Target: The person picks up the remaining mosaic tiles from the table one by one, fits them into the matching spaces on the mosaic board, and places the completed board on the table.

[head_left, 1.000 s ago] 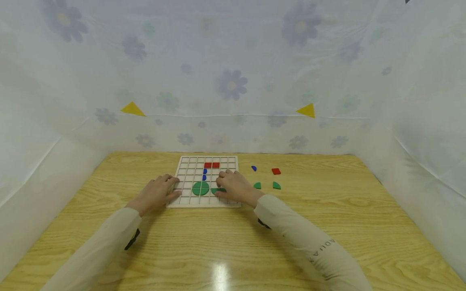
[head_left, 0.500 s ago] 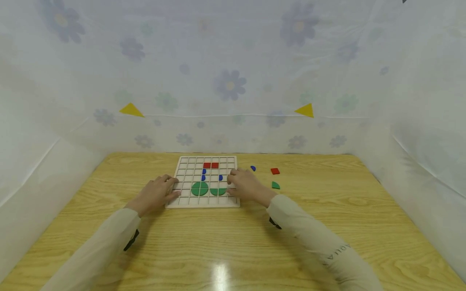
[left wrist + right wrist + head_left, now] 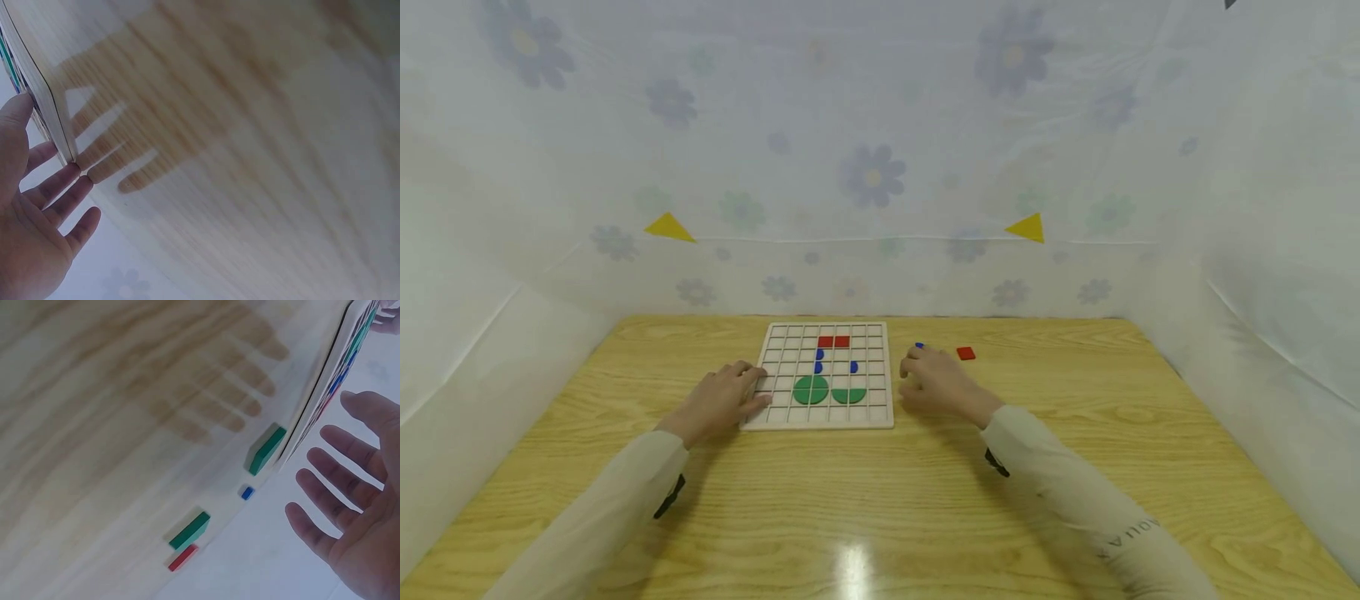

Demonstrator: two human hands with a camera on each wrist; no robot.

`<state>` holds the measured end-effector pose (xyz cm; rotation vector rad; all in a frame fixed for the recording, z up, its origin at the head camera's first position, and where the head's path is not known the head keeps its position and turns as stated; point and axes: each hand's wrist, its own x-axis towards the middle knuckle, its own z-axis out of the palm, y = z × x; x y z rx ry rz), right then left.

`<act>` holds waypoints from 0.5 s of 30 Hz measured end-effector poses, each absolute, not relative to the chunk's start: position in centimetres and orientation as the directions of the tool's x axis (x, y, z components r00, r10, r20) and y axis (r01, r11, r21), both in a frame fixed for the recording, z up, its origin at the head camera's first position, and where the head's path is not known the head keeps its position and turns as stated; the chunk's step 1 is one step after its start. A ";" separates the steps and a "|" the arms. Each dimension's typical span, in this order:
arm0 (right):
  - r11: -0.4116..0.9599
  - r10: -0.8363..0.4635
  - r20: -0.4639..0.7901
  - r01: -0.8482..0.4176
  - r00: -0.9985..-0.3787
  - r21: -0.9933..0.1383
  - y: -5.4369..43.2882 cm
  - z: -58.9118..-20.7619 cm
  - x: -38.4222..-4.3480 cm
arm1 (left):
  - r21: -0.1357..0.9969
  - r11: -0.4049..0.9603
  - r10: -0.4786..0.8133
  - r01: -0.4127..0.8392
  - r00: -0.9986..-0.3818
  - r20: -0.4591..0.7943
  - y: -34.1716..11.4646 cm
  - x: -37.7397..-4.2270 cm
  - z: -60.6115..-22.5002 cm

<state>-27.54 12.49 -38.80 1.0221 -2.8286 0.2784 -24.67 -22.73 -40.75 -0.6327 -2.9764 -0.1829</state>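
My left hand [image 3: 718,400] rests at the left edge of a white gridded board [image 3: 782,417]; in the left wrist view its thumb and fairly straight fingers touch the edge. On the board lie a green disc [image 3: 810,389], a green half disc [image 3: 848,396], red squares [image 3: 833,342] and small blue half discs [image 3: 853,367]. My right hand [image 3: 942,382] hovers just right of the board, fingers loosely bent. Its wrist view shows nothing held; a green quarter piece [image 3: 267,451] and another green piece [image 3: 190,531] lie on the table, hidden by the hand in the head view.
A blue half disc [image 3: 919,345] lies just beyond the right hand, partly covered. Right of it is a loose red square [image 3: 966,353]. The wooden table [image 3: 820,500] ends at a flowered white curtain [image 3: 880,275], which also encloses both sides.
My right hand has moved right, off the board, and now covers the loose green quarter pieces. A green half disc and a blue half disc on the board are uncovered. My left hand stays put.
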 end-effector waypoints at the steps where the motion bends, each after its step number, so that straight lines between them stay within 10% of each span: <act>1: 0.754 -0.620 0.181 -0.643 -0.764 -0.133 12.8 -38.8 -27.6 | 0.097 0.907 0.399 0.411 -0.909 0.116 -22.8 -24.7 -40.8; 15: 0.809 -0.559 0.135 -0.574 -0.818 -0.125 15.9 -39.5 -28.4 | 0.093 0.906 0.402 0.414 -0.907 0.123 -22.8 -24.6 -40.8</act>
